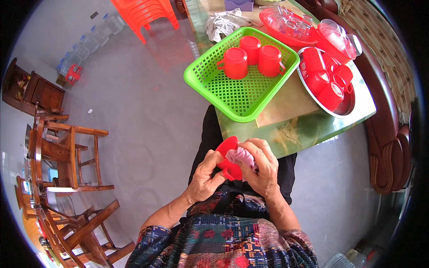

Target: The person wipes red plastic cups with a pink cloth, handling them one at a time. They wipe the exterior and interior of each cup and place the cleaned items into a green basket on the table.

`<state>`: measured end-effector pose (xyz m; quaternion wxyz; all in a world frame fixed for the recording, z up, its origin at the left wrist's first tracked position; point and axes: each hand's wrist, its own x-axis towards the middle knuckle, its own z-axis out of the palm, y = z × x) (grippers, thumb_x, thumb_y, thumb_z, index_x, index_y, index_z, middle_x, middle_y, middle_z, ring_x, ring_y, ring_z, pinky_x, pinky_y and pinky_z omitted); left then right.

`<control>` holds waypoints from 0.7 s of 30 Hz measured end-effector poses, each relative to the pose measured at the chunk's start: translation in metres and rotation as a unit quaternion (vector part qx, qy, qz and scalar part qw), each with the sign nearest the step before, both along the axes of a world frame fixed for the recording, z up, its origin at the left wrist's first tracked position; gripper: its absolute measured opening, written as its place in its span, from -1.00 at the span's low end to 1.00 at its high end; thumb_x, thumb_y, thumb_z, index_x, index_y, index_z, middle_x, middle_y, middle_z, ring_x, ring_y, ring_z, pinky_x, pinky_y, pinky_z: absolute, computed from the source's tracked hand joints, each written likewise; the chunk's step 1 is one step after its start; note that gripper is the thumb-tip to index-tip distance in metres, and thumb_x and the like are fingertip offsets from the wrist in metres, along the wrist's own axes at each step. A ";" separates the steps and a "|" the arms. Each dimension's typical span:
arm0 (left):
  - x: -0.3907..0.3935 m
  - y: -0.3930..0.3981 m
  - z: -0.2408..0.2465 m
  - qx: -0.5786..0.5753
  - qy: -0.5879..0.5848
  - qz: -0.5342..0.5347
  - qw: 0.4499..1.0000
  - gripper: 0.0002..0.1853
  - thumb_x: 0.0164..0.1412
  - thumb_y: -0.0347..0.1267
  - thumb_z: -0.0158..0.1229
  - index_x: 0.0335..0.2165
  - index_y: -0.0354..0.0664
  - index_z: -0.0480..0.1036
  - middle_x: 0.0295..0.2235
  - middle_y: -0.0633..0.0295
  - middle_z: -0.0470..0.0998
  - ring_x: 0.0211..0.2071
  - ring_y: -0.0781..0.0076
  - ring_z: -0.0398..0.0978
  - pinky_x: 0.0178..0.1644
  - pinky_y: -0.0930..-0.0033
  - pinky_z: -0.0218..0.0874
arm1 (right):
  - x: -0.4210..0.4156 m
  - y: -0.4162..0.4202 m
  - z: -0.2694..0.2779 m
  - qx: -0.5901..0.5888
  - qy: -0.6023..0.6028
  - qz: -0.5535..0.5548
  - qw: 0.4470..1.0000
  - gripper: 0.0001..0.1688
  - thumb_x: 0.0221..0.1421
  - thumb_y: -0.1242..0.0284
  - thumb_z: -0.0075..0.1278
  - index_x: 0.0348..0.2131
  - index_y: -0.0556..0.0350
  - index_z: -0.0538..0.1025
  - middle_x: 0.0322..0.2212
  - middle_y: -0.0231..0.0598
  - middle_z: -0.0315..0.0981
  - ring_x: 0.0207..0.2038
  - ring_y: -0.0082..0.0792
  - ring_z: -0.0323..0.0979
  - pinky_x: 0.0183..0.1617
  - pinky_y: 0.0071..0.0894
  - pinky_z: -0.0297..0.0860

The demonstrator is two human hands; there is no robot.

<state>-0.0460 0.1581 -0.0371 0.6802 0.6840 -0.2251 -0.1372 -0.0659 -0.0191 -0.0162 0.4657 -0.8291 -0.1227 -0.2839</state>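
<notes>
A red plastic cup is tilted in front of my body, below the table's near edge. My left hand grips it by the rim and near the handle. A bunched pink cloth is pinched in my right hand and pressed against the cup's rim. On the table, a green plastic basket holds several red cups upside down at its far side. To its right, more red cups lie jumbled in a metal bowl.
Behind the basket lie a white cloth and red trays with clear glasses. The green marbled table ends just before me. Wooden chairs stand at left, stacked orange stools at the back, a brown leather sofa at right.
</notes>
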 end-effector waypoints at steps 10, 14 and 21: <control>-0.002 0.004 0.002 0.030 0.014 0.023 0.999 -0.74 0.09 -0.37 0.16 -0.25 -0.30 0.42 -0.42 0.27 0.34 -0.32 0.47 0.28 -0.17 0.42 0.16 | 0.000 -0.002 -0.006 0.157 0.142 0.019 0.977 -0.63 -0.13 0.60 0.10 -0.22 0.22 0.45 -0.35 -0.06 0.42 -0.33 -0.08 0.42 -0.23 -0.30 0.36; -0.001 0.003 0.003 0.036 0.008 0.015 0.999 -0.77 0.10 -0.42 0.12 -0.24 -0.30 0.43 -0.41 0.25 0.37 -0.32 0.39 0.29 -0.20 0.40 0.18 | -0.006 0.007 0.001 -0.073 -0.030 0.038 0.996 -0.54 -0.25 0.49 0.23 -0.23 0.16 0.49 -0.31 -0.13 0.42 -0.33 -0.15 0.41 -0.29 -0.30 0.37; 0.000 -0.002 0.011 0.053 -0.117 0.000 0.992 -0.51 0.00 -0.34 0.29 -0.09 -0.31 0.39 -0.36 0.26 0.43 -0.33 0.31 0.29 -0.20 0.37 0.19 | -0.009 0.006 0.005 -0.035 -0.046 0.009 0.998 -0.49 -0.28 0.54 0.24 -0.21 0.17 0.47 -0.32 -0.10 0.41 -0.38 -0.15 0.42 -0.37 -0.30 0.39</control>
